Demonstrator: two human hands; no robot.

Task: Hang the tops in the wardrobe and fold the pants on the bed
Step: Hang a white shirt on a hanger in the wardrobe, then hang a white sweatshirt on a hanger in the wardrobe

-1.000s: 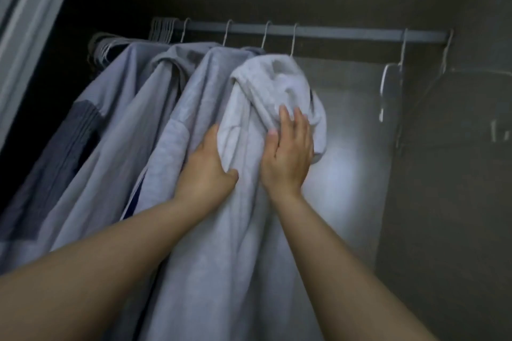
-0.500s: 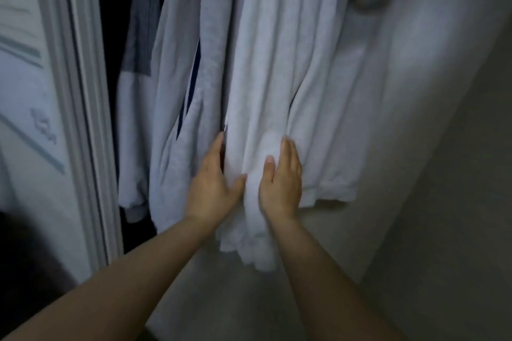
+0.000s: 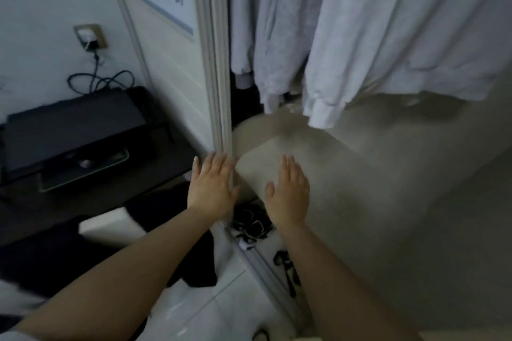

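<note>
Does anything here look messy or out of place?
Yes. Dark clothes lie crumpled on the floor by the wardrobe frame, and a black-and-white patterned item lies bunched on the floor at its foot. The hanging tops look orderly.

The tops [image 3: 388, 30] are hung in the wardrobe [image 3: 374, 174], high in the view, their hems well above its floor; the wardrobe's door frame [image 3: 217, 63] stands upright to their left; further left a printer [image 3: 69, 130] is set on a low stand, with a wall socket [image 3: 90, 39] above and behind it and a cable [image 3: 97, 80] looped between the two. The left hand [image 3: 212, 188] is held with fingers spread just before the foot of the frame; the right hand [image 3: 288, 192] is held flat to its right, before the wardrobe floor, both below the tops and apart from them; between the two wrists a patterned item [image 3: 250, 223] lies at the wardrobe's threshold.
</note>
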